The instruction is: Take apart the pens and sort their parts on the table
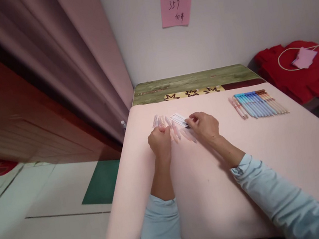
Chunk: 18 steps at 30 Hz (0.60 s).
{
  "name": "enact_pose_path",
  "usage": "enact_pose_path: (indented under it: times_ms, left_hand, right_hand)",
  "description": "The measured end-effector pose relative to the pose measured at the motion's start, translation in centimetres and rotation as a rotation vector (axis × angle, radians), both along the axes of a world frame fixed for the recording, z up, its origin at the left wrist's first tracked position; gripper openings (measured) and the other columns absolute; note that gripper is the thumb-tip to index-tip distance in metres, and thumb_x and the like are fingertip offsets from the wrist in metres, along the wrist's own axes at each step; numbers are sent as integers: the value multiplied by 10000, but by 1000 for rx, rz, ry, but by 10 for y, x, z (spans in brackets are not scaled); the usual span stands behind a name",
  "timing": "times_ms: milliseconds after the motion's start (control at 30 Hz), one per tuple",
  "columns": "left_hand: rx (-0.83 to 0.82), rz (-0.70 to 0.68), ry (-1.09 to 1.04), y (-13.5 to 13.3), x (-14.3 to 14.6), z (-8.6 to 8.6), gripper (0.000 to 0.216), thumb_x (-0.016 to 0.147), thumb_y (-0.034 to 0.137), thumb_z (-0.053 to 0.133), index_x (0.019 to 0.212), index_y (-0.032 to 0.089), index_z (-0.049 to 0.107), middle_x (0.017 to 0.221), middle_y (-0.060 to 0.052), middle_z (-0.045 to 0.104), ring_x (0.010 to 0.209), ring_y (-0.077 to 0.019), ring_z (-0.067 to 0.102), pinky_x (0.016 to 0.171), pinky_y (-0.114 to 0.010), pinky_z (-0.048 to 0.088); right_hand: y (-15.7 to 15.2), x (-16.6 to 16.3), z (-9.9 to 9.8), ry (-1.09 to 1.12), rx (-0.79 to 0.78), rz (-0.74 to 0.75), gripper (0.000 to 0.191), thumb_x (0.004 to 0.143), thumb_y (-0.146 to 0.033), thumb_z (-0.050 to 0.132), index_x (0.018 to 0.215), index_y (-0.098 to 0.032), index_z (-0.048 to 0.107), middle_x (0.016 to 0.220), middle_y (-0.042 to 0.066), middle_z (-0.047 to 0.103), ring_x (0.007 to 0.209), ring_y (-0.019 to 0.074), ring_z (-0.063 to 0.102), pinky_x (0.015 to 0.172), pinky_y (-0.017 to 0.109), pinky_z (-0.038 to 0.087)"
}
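Here's the counter, biggest thing in play, spreading under the neat row of pens and well out to its left, with a pale pink cover over most of it. Beyond the row, off to its right, a heap of red cloth. The row itself lies flat, blue pens giving way to brown at its right end, a couple of pinkish ones at its left.

And now the hands! Both are well to the left of the row, the right hand nearer it, the left hand farther out. Between them lie the loose pens, pale and untidy: picking through these looks like the step in hand. Left fingers bunch over the near side, tips close together; whether they grip anything, I cannot tell. Right fingers draw in, thumb by index, at the row-side ends of some slim white sticks; touching, it seems, but a firm hold can't be confirmed.

Smallest of all, a dark bit beneath those right fingertips. Pieces this thin, I'd judge, call next for a light fingertip pinch that leaves their neighbours undisturbed.
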<state>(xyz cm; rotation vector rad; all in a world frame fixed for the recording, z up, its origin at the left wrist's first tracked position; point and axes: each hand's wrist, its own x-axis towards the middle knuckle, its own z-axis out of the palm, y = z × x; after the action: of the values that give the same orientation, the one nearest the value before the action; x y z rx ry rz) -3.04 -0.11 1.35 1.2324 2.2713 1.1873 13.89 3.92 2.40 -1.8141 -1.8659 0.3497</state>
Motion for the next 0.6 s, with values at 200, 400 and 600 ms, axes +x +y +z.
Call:
enact_pose_path:
  times_ms: [200,400,600]
  left_hand:
    - [-52,-16,40,1,-1,-2,313,725,476,683,543,233,610,541,-44,622,666,-242,611,719,-360,454]
    - [61,10,59,-8,-3,12,353,819,504,585,628,221,677,578,-66,648,689,-243,620,744,-348,441]
    - [142,77,89,-39,-23,27,246,851,399,546,766,223,694,673,-44,689,716,-225,639,764,-329,447]
  right_hand:
    - [-22,50,0,152,60,-135,306,835,-488,585,843,-241,766,736,23,720,677,200,616,619,285,365]
    - [-52,42,6,217,78,65,224,828,-393,602,833,-234,759,786,16,729,688,174,619,662,272,406]
    - [-73,-26,-4,-49,-63,306,193,879,-310,567,924,-263,749,962,27,722,850,177,639,702,257,414]
